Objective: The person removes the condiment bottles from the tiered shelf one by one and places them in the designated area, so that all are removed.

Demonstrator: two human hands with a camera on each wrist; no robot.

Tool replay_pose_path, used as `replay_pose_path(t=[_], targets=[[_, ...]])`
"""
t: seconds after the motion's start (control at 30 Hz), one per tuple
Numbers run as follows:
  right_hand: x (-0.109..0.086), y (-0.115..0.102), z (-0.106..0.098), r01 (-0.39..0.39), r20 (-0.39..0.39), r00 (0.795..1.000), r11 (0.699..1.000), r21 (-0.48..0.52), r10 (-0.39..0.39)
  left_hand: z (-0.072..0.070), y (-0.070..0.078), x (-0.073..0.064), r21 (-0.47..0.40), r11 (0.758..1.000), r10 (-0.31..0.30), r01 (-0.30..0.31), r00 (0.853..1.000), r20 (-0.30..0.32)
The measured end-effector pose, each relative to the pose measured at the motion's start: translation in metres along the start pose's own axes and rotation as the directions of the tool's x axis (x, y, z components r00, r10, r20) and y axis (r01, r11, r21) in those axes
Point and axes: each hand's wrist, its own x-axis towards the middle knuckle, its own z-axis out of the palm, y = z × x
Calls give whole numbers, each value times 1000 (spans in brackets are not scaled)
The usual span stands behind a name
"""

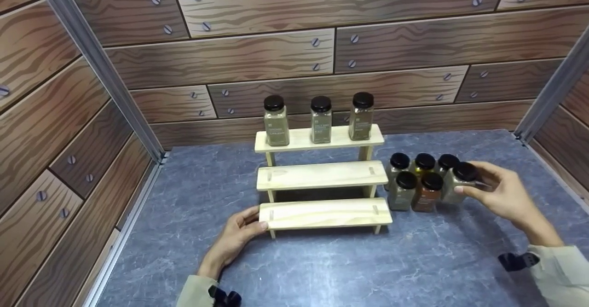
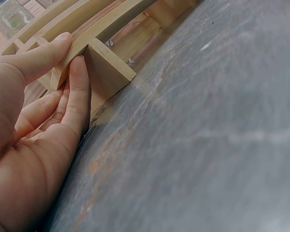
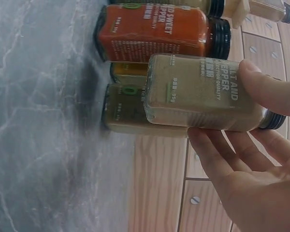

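**Right hand [image 1: 504, 196] holding jar [image 3: 193, 92]; left hand [image 1: 237, 233] on rack [image 1: 322, 176]**

Right fingers: pinching the jar, thumb on one face near the black lid, fingertips against the opposite side. Jar lies between them, base off the table [image 1: 313, 270]. Left fingers: pinching the left end of the lowest tier, thumb on top, index fingertip under the board beside a leg.

Pose: right hand comes in from the right, wrist low and to the right of the jar. Left forearm rises from the lower edge, hand angled toward the rack.

Outward: five other jars [image 1: 427, 196] stand grouped just beside the held one, right of the rack. Three jars [image 1: 321, 127] stand on the top tier.

View differences: right wrist gives the label, "AND" and "PEPPER" legible, unreadable from the head. Left wrist shows the underside grip, hidden from the head.
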Motion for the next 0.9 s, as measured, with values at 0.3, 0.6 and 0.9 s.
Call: replay_pose_path(t=[0.3,0.6,0.9], targets=[[-4,10,9,38,-5,999,999,23,-37,0,-1,0,10,1000,-12,12,1000,-14],[-7,18,11,1,15,1000,1000,30,-1,-1,-2,-1,5,1000,0,0,1000,2],[-7,21,12,-7,35,999,1000,21,6,0,0,1,8,1000,6,-6,1000,-3]])
